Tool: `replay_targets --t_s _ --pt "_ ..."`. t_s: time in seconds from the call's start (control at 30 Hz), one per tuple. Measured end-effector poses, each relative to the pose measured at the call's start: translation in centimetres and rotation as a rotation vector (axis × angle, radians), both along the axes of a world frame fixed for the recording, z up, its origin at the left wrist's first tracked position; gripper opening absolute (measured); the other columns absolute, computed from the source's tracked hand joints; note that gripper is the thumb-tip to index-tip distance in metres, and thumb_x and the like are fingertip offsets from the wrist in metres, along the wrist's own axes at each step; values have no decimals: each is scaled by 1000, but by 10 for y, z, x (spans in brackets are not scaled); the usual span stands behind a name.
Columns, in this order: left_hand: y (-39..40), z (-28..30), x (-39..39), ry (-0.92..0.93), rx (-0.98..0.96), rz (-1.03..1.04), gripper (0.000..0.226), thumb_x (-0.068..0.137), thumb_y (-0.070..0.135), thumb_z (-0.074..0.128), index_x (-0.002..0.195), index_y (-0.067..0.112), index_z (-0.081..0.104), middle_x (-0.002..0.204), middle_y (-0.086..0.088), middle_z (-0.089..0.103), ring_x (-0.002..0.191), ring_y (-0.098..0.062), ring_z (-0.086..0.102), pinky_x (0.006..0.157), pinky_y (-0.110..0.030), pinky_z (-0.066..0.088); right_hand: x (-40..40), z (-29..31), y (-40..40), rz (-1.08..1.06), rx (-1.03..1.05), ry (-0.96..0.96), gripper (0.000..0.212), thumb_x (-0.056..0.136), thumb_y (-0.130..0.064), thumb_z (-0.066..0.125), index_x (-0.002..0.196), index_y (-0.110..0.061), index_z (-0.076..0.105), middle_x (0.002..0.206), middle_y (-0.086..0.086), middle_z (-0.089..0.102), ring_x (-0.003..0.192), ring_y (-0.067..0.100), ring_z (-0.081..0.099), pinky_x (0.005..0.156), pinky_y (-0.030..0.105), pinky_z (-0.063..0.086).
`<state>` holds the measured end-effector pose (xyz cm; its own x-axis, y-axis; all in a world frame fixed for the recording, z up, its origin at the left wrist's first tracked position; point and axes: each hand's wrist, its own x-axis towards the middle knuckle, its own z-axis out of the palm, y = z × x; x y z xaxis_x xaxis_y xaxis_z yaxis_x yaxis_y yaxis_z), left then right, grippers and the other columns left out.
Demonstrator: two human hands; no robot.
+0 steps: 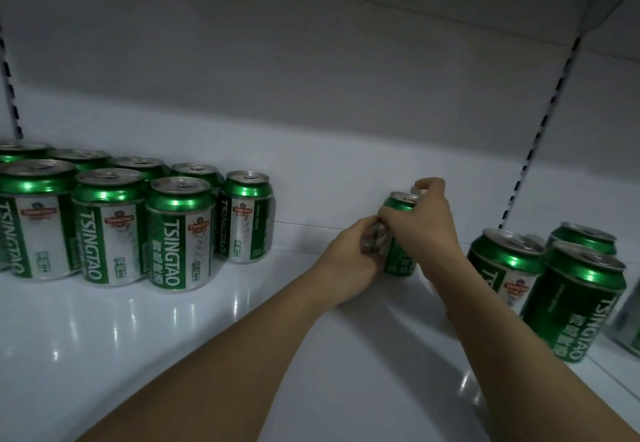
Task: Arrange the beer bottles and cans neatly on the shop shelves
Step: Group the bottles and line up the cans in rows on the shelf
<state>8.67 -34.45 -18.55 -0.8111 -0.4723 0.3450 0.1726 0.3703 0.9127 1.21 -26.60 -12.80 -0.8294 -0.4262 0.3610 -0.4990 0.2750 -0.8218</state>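
From the head view, both arms reach deep onto a white shelf (311, 355). The left hand (353, 261) curls its grip around the side of a green can (398, 234) standing near the back of the shelf, while the right hand (420, 223) wraps over the same can's shoulder, with its upper fingers seeming to pinch the rim of a second can (417, 189) mostly hidden behind. A tidy block of cans (114, 223) stands well apart on the left; a looser cluster of cans (554, 279) sits just beside the right forearm. I judge the held can is being set or straightened between the groups. The risk lies at the right: the forearm passes close to the nearest can there, and a careless pull back could nudge it over on the glossy, slippery-looking surface.
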Motion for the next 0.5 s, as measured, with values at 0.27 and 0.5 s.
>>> replay_targets --t_s 0.27,0.5 --pt "1 10 9 197 98 74 52 78 2 79 118 18 51 95 14 59 76 14 60 68 -11 51 7 -2 -2 70 -353 -21 66 72 -25 85 123 -35 45 127 0 58 110 20 61 94 43 55" --pt "4 19 16 233 169 129 67 72 0 83 124 22 47 103 6 59 89 -5 60 78 -27 57 17 1 -6 147 -467 -6 57 75 -29 84 121 -32 50 110 -10 58 99 10 64 84 35 58"
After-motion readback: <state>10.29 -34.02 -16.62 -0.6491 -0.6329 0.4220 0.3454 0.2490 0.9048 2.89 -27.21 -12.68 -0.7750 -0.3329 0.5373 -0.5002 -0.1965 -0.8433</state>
